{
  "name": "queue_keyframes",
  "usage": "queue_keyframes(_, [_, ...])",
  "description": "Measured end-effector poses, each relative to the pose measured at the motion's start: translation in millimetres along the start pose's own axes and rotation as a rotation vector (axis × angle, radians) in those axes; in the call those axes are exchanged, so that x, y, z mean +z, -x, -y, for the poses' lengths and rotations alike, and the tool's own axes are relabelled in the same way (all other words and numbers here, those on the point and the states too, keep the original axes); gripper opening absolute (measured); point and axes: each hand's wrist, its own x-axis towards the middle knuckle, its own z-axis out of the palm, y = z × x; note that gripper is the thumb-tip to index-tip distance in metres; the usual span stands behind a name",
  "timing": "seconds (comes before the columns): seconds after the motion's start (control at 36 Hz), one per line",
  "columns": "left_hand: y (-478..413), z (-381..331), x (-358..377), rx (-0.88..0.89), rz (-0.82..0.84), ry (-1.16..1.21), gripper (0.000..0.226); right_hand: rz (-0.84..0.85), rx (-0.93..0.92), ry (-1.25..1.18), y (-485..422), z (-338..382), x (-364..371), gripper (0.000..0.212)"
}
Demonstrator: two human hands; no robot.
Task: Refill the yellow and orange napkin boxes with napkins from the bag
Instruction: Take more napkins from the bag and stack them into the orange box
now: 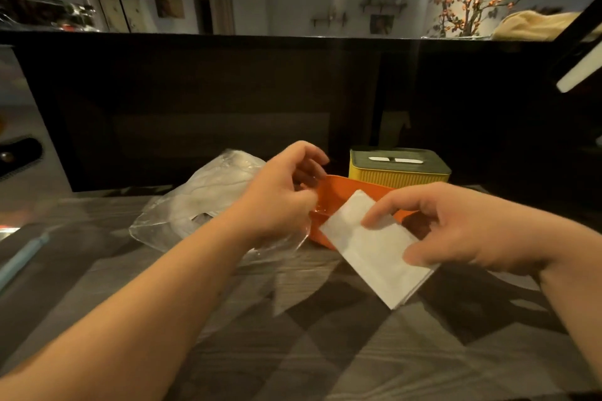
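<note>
My right hand [462, 225] pinches a stack of white napkins [374, 247], tilted, above the near corner of the orange napkin box [338, 195]. The orange box has no lid and stands open on the table. Behind it stands the yellow napkin box [399, 174] with its dark lid on and a slot on top. My left hand [283, 195] hovers curled at the orange box's left rim, beside the clear plastic bag [202, 202] of napkins; whether it grips the bag's film I cannot tell.
The grey wood-grain table [325, 335] stretches toward me. A dark counter wall [228, 107] rises just behind the boxes. A light blue pen-like object [19, 264] lies at the left edge.
</note>
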Motion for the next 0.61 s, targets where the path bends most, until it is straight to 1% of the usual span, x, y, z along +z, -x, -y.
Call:
queue_keyframes(0.06, [-6.9,7.0,3.0,0.057,-0.056,-0.476,0.035,-0.057,0.012,-0.089,2.5,-7.4,-2.4,0.060])
queue_keyframes(0.08, [-7.4,11.8,3.9,0.063,-0.047,-0.653,0.031,-0.071,0.017,-0.129,3.4,-10.6,-2.7,0.060])
queue_keyframes(0.14, [-5.5,19.5,8.6,0.030,0.030,-0.911,0.030,-0.099,0.025,-0.182,6.4,-15.7,-4.9,0.061])
queue_keyframes(0.17, [-3.7,22.6,10.3,0.013,0.072,-1.008,0.034,-0.110,0.024,-0.199,7.8,-17.4,-6.0,0.061])
queue_keyframes(0.19, [-2.3,25.0,11.0,0.002,0.102,-1.056,0.039,-0.122,0.020,-0.217,8.6,-19.0,-7.6,0.061])
queue_keyframes(0.28, [2.9,22.2,8.9,0.011,0.128,-1.017,0.046,-0.167,0.010,-0.314,9.1,-22.0,-12.6,0.062])
queue_keyframes(0.39, [15.5,18.5,1.9,0.045,0.211,-0.948,0.042,-0.270,0.025,-0.372,-2.8,-21.3,-12.2,0.059])
queue_keyframes(0.42, [18.8,18.7,-1.0,0.067,0.216,-0.886,0.039,-0.290,0.039,-0.382,-6.8,-19.9,-11.5,0.059])
queue_keyframes(0.47, [22.9,20.3,-7.6,0.123,0.202,-0.679,0.035,-0.312,0.072,-0.396,-14.1,-17.4,-10.9,0.058])
queue_keyframes(0.56, [21.4,26.6,-14.7,0.181,0.185,-0.372,0.038,-0.310,0.099,-0.402,-25.7,-14.9,-10.7,0.059])
queue_keyframes(0.58, [19.7,29.1,-14.8,0.199,0.165,-0.336,0.038,-0.316,0.110,-0.392,-29.6,-14.6,-10.4,0.059])
queue_keyframes(0.61, [17.9,32.2,-14.1,0.226,0.139,-0.351,0.040,-0.324,0.124,-0.372,-33.8,-14.6,-10.1,0.059])
